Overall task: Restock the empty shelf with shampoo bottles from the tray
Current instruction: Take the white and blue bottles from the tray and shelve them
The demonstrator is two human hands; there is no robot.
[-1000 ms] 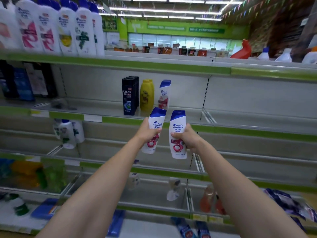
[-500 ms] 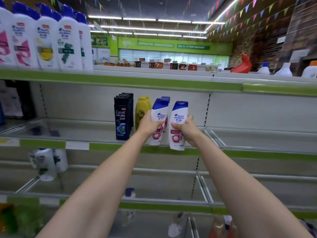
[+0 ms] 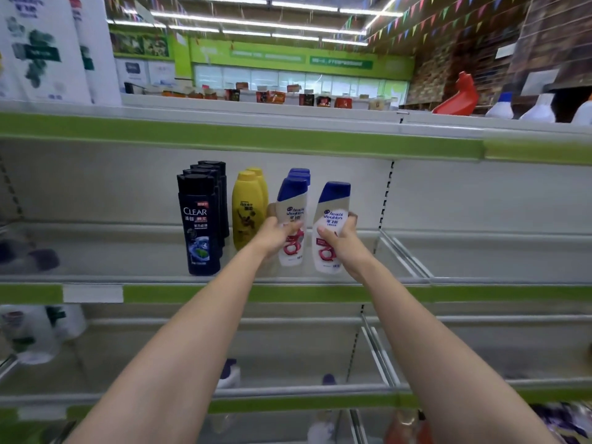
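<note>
Each of my hands holds one white shampoo bottle with a blue cap and a red swirl. My left hand (image 3: pixel 278 233) grips the left bottle (image 3: pixel 292 206), which stands over the shelf (image 3: pixel 320 277) in front of two more blue-capped bottles (image 3: pixel 300 173). My right hand (image 3: pixel 344 243) grips the right bottle (image 3: pixel 331 213), tilted slightly right, just beside the first. The tray is not in view.
A row of black CLEAR bottles (image 3: pixel 201 229) and two yellow bottles (image 3: pixel 247 213) stand left of my hands on the same shelf. A wire divider (image 3: pixel 400 254) borders the section on the right. Large white bottles (image 3: pixel 48 49) fill the top shelf at left.
Both hands have carried their bottles up and forward from below the shelf edge onto the shelf, next to the yellow bottles. The view has tilted up and moved closer.
</note>
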